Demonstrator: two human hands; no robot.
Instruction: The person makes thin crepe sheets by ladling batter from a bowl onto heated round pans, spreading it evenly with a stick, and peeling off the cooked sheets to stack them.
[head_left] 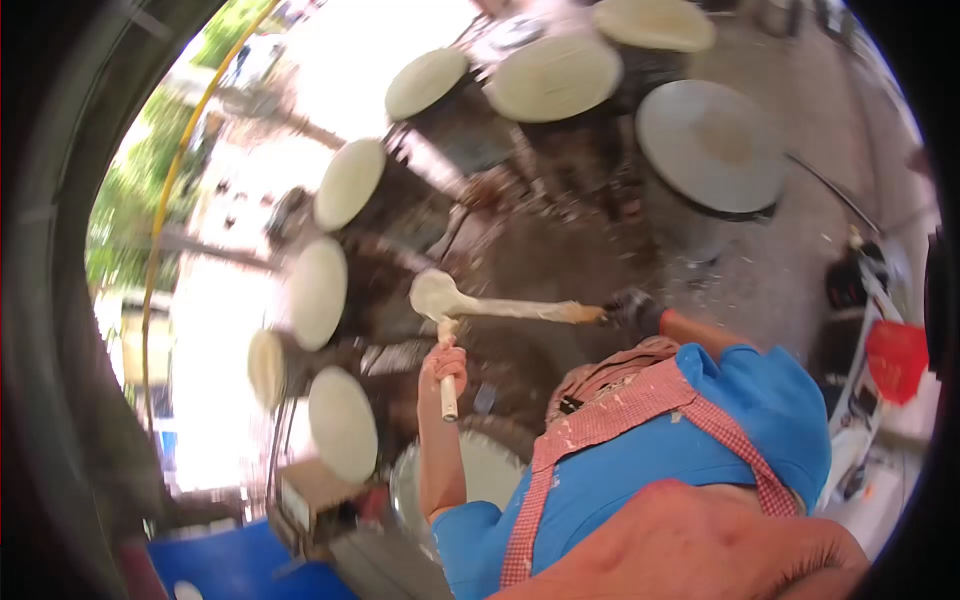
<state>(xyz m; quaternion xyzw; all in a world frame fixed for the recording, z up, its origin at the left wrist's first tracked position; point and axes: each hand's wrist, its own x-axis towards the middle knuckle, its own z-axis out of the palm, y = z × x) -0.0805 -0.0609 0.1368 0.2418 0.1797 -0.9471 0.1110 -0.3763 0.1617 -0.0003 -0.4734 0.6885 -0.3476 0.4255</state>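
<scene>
My left hand (447,365) is bare and wrapped round a short pale stick (449,398), held upright. The stick's upper end meets the underside of a long, pale, ladle-shaped tool (500,306). That tool has a rounded head at the left and seems coated with something whitish. Its brownish right end is in my right hand (636,310), which wears a dark glove and is blurred. Below my left hand, partly behind my arm, is a large round vessel with pale contents (478,470).
Several pale round discs (556,78) on dark supports form an arc ahead and to the left. A larger greyish disc (712,145) stands at the right. A blue surface (250,565) lies lower left, a red item (896,360) far right. The wet-looking floor (580,240) has scattered bits.
</scene>
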